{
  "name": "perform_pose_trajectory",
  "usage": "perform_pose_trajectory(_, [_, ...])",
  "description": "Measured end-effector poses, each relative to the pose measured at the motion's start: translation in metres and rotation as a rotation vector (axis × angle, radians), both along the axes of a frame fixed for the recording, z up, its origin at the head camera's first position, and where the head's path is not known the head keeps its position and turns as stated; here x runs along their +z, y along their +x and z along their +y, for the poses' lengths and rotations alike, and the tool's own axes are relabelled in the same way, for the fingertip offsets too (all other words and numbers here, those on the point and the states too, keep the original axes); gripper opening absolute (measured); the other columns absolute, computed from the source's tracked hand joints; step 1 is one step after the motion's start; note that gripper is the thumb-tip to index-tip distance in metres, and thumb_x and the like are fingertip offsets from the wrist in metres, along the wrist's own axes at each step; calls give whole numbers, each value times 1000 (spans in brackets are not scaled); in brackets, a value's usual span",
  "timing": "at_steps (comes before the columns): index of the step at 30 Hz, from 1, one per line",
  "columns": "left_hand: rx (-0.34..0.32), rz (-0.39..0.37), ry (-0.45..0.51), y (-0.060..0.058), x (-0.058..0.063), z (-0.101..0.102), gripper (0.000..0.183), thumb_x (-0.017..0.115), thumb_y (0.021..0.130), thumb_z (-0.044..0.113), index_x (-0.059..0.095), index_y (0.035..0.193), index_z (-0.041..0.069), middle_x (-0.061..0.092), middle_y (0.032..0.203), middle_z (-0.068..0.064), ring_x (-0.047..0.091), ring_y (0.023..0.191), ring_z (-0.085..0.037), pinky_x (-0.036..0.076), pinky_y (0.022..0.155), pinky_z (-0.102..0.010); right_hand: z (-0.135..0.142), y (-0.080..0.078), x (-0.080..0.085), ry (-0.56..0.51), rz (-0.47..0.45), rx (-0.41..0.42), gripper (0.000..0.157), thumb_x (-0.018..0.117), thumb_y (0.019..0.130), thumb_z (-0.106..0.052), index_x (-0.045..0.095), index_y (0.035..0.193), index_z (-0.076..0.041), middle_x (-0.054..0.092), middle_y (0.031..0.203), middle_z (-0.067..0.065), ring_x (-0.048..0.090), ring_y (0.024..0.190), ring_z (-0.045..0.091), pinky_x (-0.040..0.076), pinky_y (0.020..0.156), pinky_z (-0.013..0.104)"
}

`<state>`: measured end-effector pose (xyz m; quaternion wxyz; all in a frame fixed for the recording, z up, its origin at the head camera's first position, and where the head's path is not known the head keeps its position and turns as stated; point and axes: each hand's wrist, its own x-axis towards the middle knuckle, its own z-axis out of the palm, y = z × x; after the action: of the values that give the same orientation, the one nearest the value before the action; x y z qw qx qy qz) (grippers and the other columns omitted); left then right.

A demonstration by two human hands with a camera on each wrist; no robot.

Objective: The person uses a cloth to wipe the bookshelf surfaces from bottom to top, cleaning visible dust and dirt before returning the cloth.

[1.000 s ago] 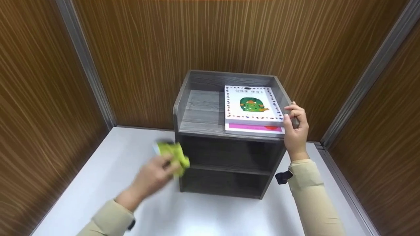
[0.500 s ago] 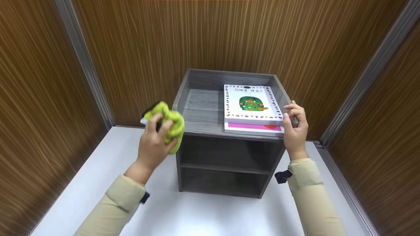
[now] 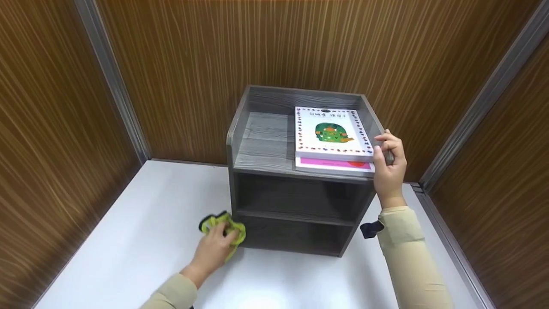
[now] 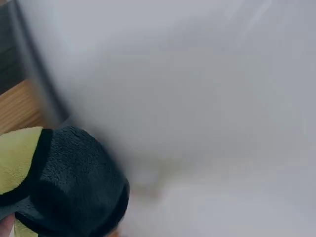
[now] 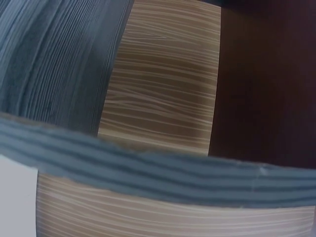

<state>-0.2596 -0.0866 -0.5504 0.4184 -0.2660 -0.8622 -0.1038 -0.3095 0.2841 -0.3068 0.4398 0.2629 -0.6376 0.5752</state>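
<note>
My left hand (image 3: 211, 251) grips a bunched yellow-green cloth (image 3: 212, 222) beside the lower left edge of a grey wood-grain shelf unit (image 3: 263, 148). The left wrist view shows the cloth's dark grey side (image 4: 81, 177) and a fingertip (image 4: 6, 226) at the corner. Whether the cloth touches the shelf is unclear. My right hand (image 3: 389, 174) holds the front top of the right side panel, thumb on the inner side. In the right wrist view the panel's grey edge (image 5: 163, 173) crosses the picture, with no hand visible.
Two stacked books, a white one (image 3: 330, 133) over a pink-covered one (image 3: 321, 163), lie at the right of the top shelf. The unit stands on a white surface (image 3: 171, 201), enclosed by brown wood-grain walls (image 3: 300, 47) with metal corner strips.
The left hand with the cloth rose to the shelf's upper left side, then came down to the lower left edge. The right hand stays on the panel; the view shifted slightly.
</note>
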Motion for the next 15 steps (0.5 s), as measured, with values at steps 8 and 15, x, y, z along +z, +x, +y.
perform_pose_trajectory(8, [112,-201,-46,15,-28,17,23,74,72,4,68,94,8,58,103,-19,60,81,-31,51,44,-33,-1,3,-1,14,-29,-33,13,48,84,3,40,82,14,57,102,2,40,127,25,24,109,35])
perform_pose_trajectory(15, [176,-347,-171,24,-10,57,13,71,70,7,69,83,8,58,99,-16,60,75,-29,51,48,-36,1,2,1,46,-22,-21,12,48,84,4,41,82,13,56,103,8,39,128,27,24,109,36])
